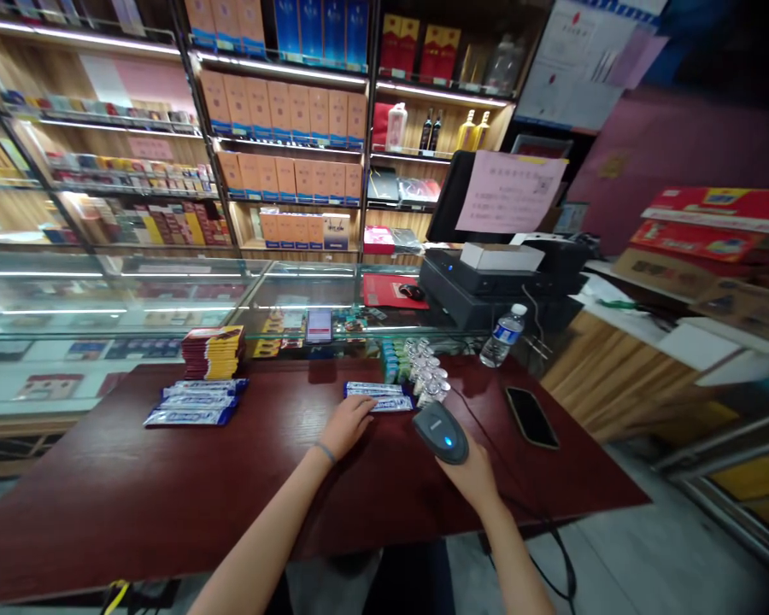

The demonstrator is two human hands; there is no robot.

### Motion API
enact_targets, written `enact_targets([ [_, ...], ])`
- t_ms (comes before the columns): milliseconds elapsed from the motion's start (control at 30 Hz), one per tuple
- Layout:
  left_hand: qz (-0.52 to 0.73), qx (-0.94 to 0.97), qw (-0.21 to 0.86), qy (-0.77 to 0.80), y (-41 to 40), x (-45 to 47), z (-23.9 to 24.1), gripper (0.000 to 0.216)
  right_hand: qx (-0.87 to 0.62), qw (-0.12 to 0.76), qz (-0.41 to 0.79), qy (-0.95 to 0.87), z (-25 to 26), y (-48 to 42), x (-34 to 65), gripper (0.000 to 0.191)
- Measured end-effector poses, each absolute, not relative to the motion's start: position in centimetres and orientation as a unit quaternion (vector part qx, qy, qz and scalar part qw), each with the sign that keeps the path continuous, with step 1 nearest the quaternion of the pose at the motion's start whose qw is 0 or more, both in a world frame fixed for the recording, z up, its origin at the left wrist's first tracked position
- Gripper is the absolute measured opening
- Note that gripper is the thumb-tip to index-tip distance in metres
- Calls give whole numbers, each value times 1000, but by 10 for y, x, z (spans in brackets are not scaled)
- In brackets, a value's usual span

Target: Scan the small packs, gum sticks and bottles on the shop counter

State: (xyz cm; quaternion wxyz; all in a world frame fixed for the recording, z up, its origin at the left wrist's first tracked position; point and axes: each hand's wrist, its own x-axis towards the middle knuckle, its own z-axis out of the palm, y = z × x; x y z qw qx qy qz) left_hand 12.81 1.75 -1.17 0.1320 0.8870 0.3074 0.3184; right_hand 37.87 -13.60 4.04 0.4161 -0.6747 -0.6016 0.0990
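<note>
My right hand (472, 474) is closed around the grip of a dark barcode scanner (441, 431) with a blue light, its head aimed toward a blue and white wrapped packet (384, 396) on the dark red table (167, 487). My left hand (347, 424) rests on the near left end of that packet, fingers curled over its edge. The scanner's black cable (551, 530) trails off the table's right front edge.
A pile of like blue packets (196, 401) and a stack of red and yellow packs (213, 352) lie at the left. Small clear bottles (428, 371), a water bottle (503, 335) and a black phone (531, 417) sit at the right. Glass counter (167, 299) and till (487, 282) stand behind.
</note>
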Motion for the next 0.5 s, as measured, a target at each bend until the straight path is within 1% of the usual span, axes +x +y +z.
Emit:
enact_targets([
  [133,294,895,112,314,22,133,-11,38,-666,423,101,-606,38,-136,381,41],
  [300,282,895,125,322,23,135,-10,31,-671,405,102,-613,40,-136,379,44],
  [400,332,870,174,320,19,129,-8,31,-678,400,97,-610,43,-136,376,42],
  [500,402,805,264,348,18,114,-2,30,-684,406,88,-599,42,-134,371,40],
])
